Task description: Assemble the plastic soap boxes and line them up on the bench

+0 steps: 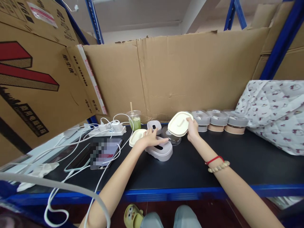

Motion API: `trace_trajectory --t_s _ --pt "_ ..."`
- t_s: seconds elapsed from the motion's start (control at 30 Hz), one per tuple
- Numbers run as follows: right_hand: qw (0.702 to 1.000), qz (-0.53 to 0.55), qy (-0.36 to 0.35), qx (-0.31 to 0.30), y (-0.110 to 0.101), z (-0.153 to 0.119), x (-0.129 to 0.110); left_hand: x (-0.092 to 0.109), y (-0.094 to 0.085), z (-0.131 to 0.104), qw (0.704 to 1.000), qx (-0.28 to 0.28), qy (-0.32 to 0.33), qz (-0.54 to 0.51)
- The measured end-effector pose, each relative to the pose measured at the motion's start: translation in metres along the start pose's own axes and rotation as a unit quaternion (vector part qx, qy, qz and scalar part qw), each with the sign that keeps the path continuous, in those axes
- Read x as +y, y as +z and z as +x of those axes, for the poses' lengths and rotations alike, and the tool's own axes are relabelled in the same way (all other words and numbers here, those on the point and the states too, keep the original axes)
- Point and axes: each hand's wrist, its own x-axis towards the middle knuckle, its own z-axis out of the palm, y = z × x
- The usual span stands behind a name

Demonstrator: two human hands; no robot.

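My right hand [193, 128] grips the right edge of a cream oval lid [178, 124], raised and tilted above the black tabletop. My left hand [152, 138] has its fingers spread over a pale grey oval piece with a dark slot [162, 152]; whether it touches the piece is unclear. Left of that hand lies another cream lid [136, 136]. Behind it stands a smaller grey slotted piece [154, 125]. A clear plastic cover [175, 139] sits partly hidden beneath the raised lid.
Several lidded containers [217, 117] line the back right, beside a patterned cloth [275, 117]. A cup of green drink [135, 120] stands at the back. Left are a power strip [106, 129], a tablet [105, 153], a phone [79, 157] and loose white cables.
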Motion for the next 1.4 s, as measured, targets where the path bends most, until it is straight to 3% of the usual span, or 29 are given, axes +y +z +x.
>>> trace_trajectory --t_s 0.07,0.17,0.3,0.4,0.5,0.6,0.67,0.77,0.93,1.0,1.07,1.17,1.23,1.3,1.4 --pt "0.998 0.016 0.037 0.042 0.001 0.001 -0.002 0.005 -0.005 -0.009 0.998 -0.051 -0.028 -0.002" --pt "0.993 0.041 0.078 0.084 0.004 -0.002 -0.009 0.012 -0.009 -0.017 0.991 -0.134 0.023 0.011" --pt "0.987 0.058 0.106 0.103 0.005 -0.007 -0.018 0.012 -0.013 -0.017 0.978 -0.167 0.082 0.091" --pt "0.984 0.066 0.120 0.115 0.004 -0.008 -0.023 0.006 -0.022 -0.012 0.984 -0.143 0.098 0.047" --pt "0.983 0.070 0.129 0.110 0.004 -0.009 -0.026 0.003 -0.030 -0.007 0.992 -0.016 0.119 -0.049" --pt "0.985 0.065 0.160 -0.013 0.008 -0.015 -0.030 0.004 -0.026 -0.005 0.964 0.153 0.204 -0.078" --pt "0.972 0.058 0.176 -0.144 0.011 -0.022 -0.034 0.006 -0.020 -0.003 0.939 0.205 0.276 -0.033" --pt "0.946 0.024 0.191 -0.262 0.013 -0.032 -0.040 0.005 -0.011 0.000 0.917 0.171 0.357 0.056" --pt "0.928 -0.028 0.181 -0.323 0.010 -0.039 -0.045 -0.002 -0.010 0.007 0.895 0.122 0.413 0.112" --pt "0.932 -0.014 0.152 -0.328 0.009 -0.039 -0.044 -0.002 -0.011 0.008 0.897 0.117 0.415 0.094" --pt "0.940 0.010 0.136 -0.314 0.009 -0.038 -0.043 0.001 -0.008 0.007 0.910 0.152 0.385 0.034" --pt "0.947 0.025 0.141 -0.289 0.011 -0.038 -0.043 0.006 0.000 0.007 0.912 0.274 0.271 -0.139" --pt "0.944 0.025 0.149 -0.294 0.013 -0.040 -0.044 0.008 0.006 0.010 0.896 0.306 0.180 -0.267" --pt "0.937 0.029 0.158 -0.310 0.014 -0.044 -0.044 0.009 0.009 0.013 0.887 0.270 0.134 -0.350" --pt "0.927 0.030 0.172 -0.331 0.014 -0.049 -0.044 0.009 0.007 0.015 0.887 0.212 0.160 -0.377"
